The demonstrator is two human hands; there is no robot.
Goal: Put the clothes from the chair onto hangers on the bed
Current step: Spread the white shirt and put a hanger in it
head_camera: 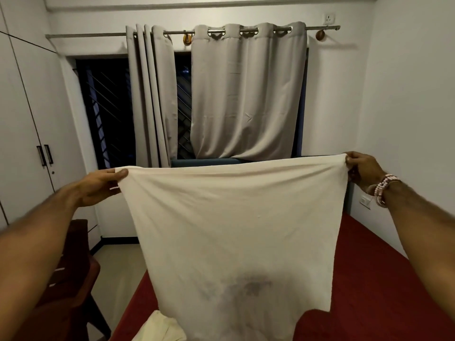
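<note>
I hold a cream-white garment (234,230) stretched wide in the air above the bed (369,279), which has a red cover. My left hand (103,185) pinches its upper left corner and my right hand (362,168) pinches its upper right corner. A dark print shows faintly through the cloth near its lower middle. A pale yellow piece of clothing (160,326) lies on the bed below the garment. The dark red chair (71,279) stands at the lower left beside the bed. No hangers are visible; the held garment hides much of the bed.
Grey curtains (246,94) hang over a dark window behind the bed's blue headboard (204,161). White wardrobe doors (27,119) line the left wall. A strip of pale floor (118,267) runs between the chair and the bed. The right wall is close to the bed.
</note>
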